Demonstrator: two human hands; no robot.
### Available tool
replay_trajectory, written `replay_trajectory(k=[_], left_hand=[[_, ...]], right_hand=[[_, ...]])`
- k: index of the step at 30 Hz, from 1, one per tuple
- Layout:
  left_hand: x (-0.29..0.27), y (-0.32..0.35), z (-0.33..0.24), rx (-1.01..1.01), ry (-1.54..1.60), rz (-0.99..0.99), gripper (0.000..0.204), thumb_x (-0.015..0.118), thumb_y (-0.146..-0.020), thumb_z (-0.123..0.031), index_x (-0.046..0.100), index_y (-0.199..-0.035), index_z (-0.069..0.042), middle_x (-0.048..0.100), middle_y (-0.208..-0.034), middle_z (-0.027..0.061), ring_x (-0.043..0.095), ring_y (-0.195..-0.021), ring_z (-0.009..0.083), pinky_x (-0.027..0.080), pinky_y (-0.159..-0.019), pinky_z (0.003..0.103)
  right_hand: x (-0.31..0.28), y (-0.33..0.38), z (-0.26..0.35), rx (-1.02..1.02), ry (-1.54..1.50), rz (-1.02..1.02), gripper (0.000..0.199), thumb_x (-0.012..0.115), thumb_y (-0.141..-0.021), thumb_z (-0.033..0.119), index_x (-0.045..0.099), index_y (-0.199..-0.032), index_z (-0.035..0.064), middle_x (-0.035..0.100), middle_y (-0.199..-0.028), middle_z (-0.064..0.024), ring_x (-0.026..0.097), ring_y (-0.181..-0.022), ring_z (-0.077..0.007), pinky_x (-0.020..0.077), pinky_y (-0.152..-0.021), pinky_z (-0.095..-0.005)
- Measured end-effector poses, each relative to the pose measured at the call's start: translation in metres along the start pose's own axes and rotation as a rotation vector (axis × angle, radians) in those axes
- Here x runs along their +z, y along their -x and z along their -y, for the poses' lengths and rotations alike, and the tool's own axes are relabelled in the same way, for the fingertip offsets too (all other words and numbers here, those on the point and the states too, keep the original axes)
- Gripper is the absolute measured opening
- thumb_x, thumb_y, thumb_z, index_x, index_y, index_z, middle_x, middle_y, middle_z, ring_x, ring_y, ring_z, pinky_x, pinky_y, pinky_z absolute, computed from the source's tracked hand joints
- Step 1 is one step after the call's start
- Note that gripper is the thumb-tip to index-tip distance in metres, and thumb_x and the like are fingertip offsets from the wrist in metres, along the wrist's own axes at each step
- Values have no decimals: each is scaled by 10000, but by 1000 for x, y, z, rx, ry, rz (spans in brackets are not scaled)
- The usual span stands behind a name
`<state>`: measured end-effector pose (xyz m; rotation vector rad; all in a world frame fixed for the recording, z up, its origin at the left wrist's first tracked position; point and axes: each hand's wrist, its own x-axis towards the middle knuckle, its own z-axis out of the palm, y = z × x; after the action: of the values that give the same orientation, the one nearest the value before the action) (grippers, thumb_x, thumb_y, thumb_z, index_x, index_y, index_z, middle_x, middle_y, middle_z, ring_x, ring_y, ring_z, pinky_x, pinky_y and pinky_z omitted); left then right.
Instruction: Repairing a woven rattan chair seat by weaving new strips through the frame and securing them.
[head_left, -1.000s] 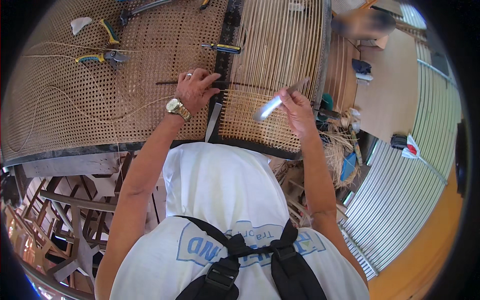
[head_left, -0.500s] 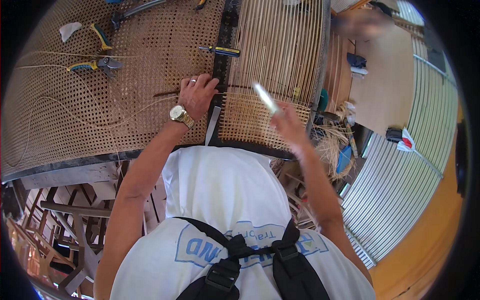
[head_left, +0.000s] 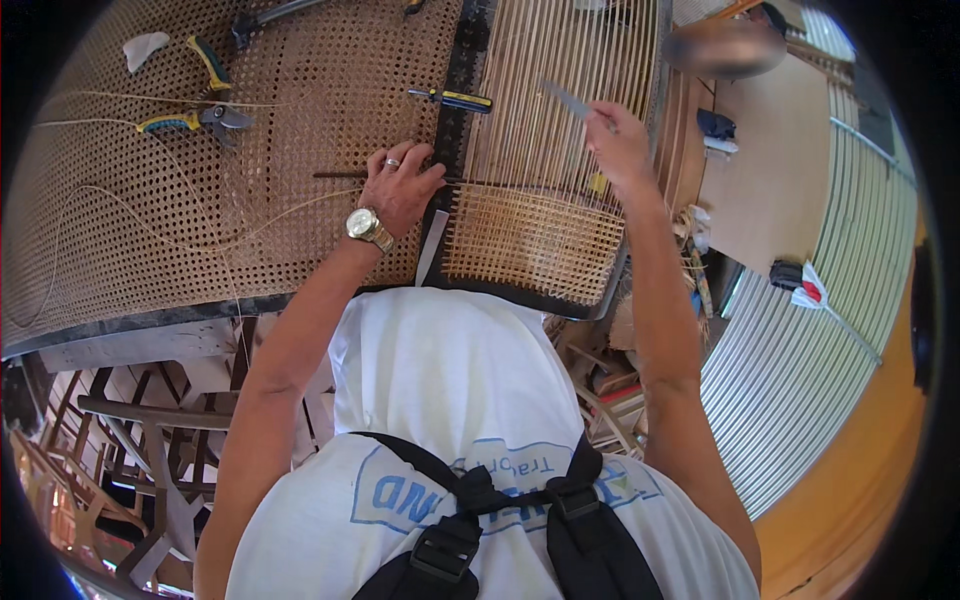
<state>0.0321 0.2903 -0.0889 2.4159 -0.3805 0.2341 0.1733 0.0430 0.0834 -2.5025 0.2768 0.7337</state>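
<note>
My left hand [head_left: 402, 188], with a ring and a wristwatch [head_left: 362, 224], has its fingers curled around a thin dark rod [head_left: 335, 176] beside the black frame bar [head_left: 465, 60]. The rod runs rightward through the light cane strands [head_left: 540, 140]. Below it the strands are woven into a close grid [head_left: 530, 245]; above it they run lengthwise, side by side. My right hand [head_left: 620, 150] grips a flat metal blade [head_left: 565, 97], held over the far strands near the right edge of the panel. Its handle end is hidden in my fingers.
A screwdriver [head_left: 450, 100] lies across the bar, and a flat metal strip [head_left: 432, 248] rests near my waist. Pruning shears [head_left: 215, 120], loose cane strands [head_left: 190, 245] and a white scrap [head_left: 145, 48] lie on the woven mesh [head_left: 290, 130]. Wooden chair frames [head_left: 150, 430] stand below left.
My right hand has moved away from me and to the right with the blade, off the woven grid. The left end of the rod has swung slightly away; my left hand stays near the bar.
</note>
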Motion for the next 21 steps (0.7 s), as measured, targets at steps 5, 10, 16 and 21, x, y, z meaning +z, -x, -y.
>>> replay_trajectory(k=[5, 10, 16, 21], left_hand=[[4, -2, 3, 4, 23, -25, 224, 737, -872, -253, 677, -1083, -208, 572, -1262, 48, 527, -1235, 268, 379, -1022, 482], [0, -4, 1, 0, 10, -26, 179, 731, -872, -240, 682, -1042, -208, 570, -1254, 50, 529, -1226, 267, 378, -1021, 488], [-3, -4, 2, 29, -8, -25, 156, 728, -874, -292, 676, -1003, -221, 552, -1272, 52, 509, -1238, 274, 381, -1012, 495], [1, 0, 1, 34, -29, -24, 165, 725, -877, -310, 675, -1010, -226, 553, -1266, 50, 505, -1243, 273, 376, -1017, 495]], right_hand=[[21, 5, -32, -284, 211, 388, 281, 577, -989, 235, 669, -1158, 30, 689, -867, -98, 648, -708, -175, 517, -643, -349], [16, 8, -18, -17, -118, -111, 309, 628, -963, 244, 691, -1181, 35, 659, -850, -38, 574, -701, -127, 482, -650, -302], [5, 2, -29, -48, -91, -15, 265, 615, -984, 196, 695, -1170, 26, 608, -735, -20, 543, -630, -101, 448, -573, -268], [-16, 0, -32, -75, 98, 423, 274, 615, -997, 237, 694, -1159, 31, 628, -744, -19, 558, -620, -103, 446, -561, -279]])
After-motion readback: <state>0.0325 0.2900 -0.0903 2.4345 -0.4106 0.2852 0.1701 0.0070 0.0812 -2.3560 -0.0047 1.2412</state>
